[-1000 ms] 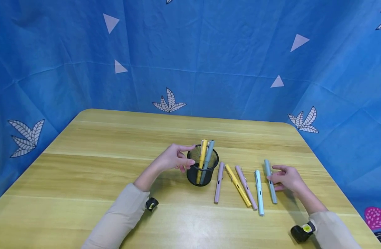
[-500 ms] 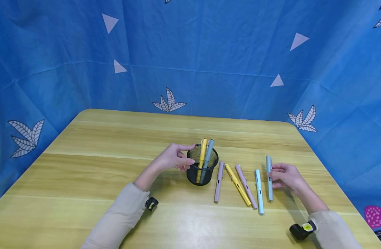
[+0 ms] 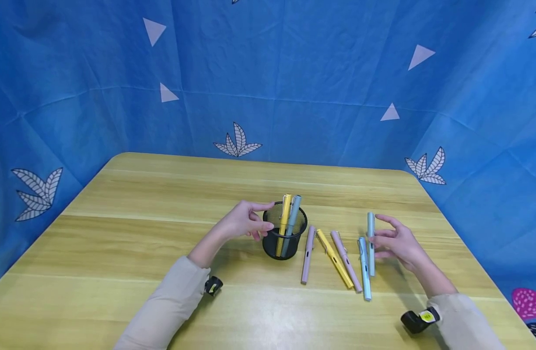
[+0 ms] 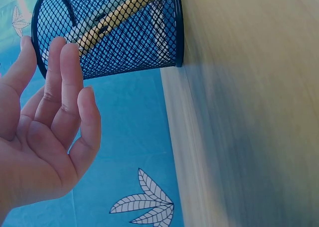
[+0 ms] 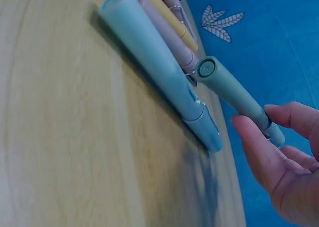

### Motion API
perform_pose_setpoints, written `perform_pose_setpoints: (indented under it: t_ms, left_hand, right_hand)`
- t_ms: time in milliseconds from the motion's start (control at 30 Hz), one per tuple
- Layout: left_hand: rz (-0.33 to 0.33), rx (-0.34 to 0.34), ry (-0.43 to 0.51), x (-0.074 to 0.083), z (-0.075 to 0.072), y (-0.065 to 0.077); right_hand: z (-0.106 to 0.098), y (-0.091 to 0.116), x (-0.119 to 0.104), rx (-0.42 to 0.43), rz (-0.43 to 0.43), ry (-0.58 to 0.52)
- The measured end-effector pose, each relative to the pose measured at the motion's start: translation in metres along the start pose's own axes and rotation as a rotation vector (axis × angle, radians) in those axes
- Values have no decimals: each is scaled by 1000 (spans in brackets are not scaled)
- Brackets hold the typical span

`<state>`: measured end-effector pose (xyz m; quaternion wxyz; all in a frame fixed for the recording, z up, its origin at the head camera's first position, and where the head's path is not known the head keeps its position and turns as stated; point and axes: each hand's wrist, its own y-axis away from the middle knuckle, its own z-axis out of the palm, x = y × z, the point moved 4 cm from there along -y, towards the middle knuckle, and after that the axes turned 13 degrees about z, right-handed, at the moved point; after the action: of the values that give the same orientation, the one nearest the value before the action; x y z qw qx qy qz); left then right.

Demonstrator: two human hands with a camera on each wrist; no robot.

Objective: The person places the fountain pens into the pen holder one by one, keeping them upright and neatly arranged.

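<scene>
My left hand (image 3: 246, 221) holds the left rim of a black mesh pen holder (image 3: 272, 248) between thumb and index finger; its other fingers hang beside the mesh in the left wrist view. A yellow pen (image 3: 285, 214) and a grey-blue pen (image 3: 295, 209) stand in the holder. On the right, my right hand (image 3: 396, 243) pinches another grey-blue pen (image 5: 234, 93) between thumb and fingers, raised off the table. Just left of it lies a light blue pen (image 3: 365, 270). A lilac pen (image 3: 346, 262), a yellow pen (image 3: 335, 260) and another lilac pen (image 3: 308, 255) lie further left.
The wooden table (image 3: 163, 194) has rounded far corners. A blue patterned curtain (image 3: 272, 73) hangs behind it and along both sides. A black wrist camera (image 3: 418, 321) sits by the right sleeve, and another wrist camera (image 3: 213, 286) by the left.
My right hand has picked the grey-blue pen up off the table and brought it left, close to the light blue pen. The left hand has stayed at the pen holder.
</scene>
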<state>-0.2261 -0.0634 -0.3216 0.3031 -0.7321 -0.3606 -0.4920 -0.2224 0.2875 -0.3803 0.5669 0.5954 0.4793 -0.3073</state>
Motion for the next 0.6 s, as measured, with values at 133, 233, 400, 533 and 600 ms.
perform_pose_setpoints:
  t_ms: [133, 233, 400, 533, 600]
  left_hand:
    - [4, 3, 2, 0, 0, -1]
    - [2, 3, 1, 0, 0, 0]
    - [-3, 4, -11, 2, 0, 1]
    - [-6, 2, -20, 0, 0, 0]
    - [-3, 1, -19, -4, 0, -2]
  right_hand:
    - [3, 0, -4, -22, -26, -38]
    - [6, 1, -7, -53, -39, -75]
    - [14, 1, -11, -93, -53, -122]
    - [19, -1, -15, -112, -69, -134]
    - [22, -1, -17, -122, -77, -144]
